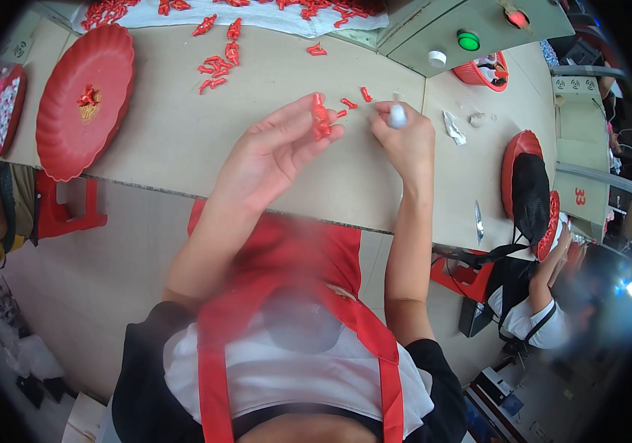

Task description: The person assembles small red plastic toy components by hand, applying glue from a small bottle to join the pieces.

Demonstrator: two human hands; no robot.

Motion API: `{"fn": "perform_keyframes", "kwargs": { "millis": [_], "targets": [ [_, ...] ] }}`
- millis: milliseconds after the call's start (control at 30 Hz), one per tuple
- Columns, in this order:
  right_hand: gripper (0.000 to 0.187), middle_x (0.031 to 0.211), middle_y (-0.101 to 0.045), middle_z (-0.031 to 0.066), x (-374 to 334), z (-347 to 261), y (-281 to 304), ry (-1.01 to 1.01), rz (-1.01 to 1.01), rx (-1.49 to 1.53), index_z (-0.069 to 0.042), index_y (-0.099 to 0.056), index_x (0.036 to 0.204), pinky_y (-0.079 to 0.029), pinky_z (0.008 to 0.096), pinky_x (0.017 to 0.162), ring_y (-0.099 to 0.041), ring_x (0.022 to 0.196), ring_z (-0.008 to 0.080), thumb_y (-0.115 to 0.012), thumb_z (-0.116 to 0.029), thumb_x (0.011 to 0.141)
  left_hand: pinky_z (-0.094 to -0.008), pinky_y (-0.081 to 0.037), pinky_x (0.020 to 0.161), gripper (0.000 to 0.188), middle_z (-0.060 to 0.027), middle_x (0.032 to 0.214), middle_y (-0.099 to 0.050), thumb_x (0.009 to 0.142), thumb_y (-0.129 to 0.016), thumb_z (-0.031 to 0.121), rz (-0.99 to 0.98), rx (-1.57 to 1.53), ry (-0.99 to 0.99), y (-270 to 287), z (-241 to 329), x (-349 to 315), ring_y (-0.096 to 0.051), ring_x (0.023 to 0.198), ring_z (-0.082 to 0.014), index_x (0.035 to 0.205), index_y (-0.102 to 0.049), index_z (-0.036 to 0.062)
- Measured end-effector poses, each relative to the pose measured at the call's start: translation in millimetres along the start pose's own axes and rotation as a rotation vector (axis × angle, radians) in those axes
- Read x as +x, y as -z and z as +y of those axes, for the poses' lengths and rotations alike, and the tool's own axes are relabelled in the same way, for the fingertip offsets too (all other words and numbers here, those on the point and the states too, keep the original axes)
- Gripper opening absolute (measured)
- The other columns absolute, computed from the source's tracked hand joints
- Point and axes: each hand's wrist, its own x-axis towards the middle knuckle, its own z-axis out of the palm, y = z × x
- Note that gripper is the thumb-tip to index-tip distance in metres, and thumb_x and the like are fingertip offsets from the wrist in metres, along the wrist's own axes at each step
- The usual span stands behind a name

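Gripping red pieces (321,118); red numerals (580,196) mark panel (580,218).

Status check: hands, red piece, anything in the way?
Left hand pinching red piece. Right hand curled, white item at its fingertips, held or worn unclear. Small red bits loose between the hands; no obstruction apparent.

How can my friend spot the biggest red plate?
Start at the pale table and look left of the person's left hand. A large red plate with a wavy rim sits there. Unlike the red tray farther left, crowded with whitish pieces, it holds a small red clump near its middle.
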Motion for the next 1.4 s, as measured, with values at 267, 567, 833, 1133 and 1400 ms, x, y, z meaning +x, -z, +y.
{"fn": "perform_keyframes", "kwargs": {
  "millis": [267,567,833,1133,1400],
  "targets": [
    [0.013,0.087,-0.062,0.0142,-49.4,-17.2,20.9,0.031,-0.242,1.516,0.004,-0.060,0.090,-0.050,0.0286,0.063,-0.062,0.071,0.0209,-0.058,0.003,0.077,-0.0267,-0.053,0.080,0.030,-0.0152,0.103,-0.061,0.089,-0.051,0.007,-0.026,0.220,-0.053,-15.5,-18.1,-6.9,-0.063,0.093,-0.0235,0.117,-0.051,-0.0033],
    [0.009,0.083,-0.061,0.0108,-64.7,-29.1,18.1,0.295,-0.030,1.193,0.005,-0.060,0.080,-0.047,0.0254,0.065,-0.059,0.074,0.0154,-0.060,0.011,0.073,-0.0261,-0.053,0.077,0.028,-0.0132,0.101,-0.062,0.089,-0.051,0.005,-0.021,0.342,-0.131,-19.7,-18.8,-12.2,-0.062,0.089,-0.0181,0.116,-0.053,-0.0023],
    [0.012,0.080,-0.061,0.0087,-75.0,-41.8,24.8,0.314,0.126,0.944,0.003,-0.060,0.078,-0.046,0.0246,0.063,-0.058,0.072,0.0138,-0.065,0.010,0.070,-0.0257,-0.051,0.077,0.028,-0.0129,0.102,-0.062,0.088,-0.053,0.005,-0.004,0.428,-0.208,-20.0,-19.5,-14.5,-0.062,0.088,-0.0154,0.115,-0.053,-0.0025],
    [0.025,0.077,-0.063,0.0083,-64.0,-37.0,26.9,0.839,0.353,0.527,-0.003,-0.061,0.080,-0.047,0.0285,0.061,-0.060,0.068,0.0221,-0.068,0.010,0.059,-0.0242,-0.049,0.073,0.022,-0.0058,0.094,-0.063,0.084,-0.056,0.000,0.003,0.608,-0.334,-25.1,-13.3,-17.8,-0.058,0.083,-0.0109,0.106,-0.061,-0.0017],
    [0.016,0.083,-0.062,0.0164,-74.9,-36.8,13.3,0.655,0.229,0.774,0.003,-0.055,0.084,-0.050,0.0271,0.068,-0.061,0.075,0.0196,-0.061,0.013,0.073,-0.0233,-0.046,0.073,0.022,-0.0079,0.097,-0.059,0.083,-0.054,-0.004,-0.069,0.759,-0.605,-22.2,-22.4,-14.9,-0.057,0.085,-0.0122,0.104,-0.061,-0.0017]
  ]
}}
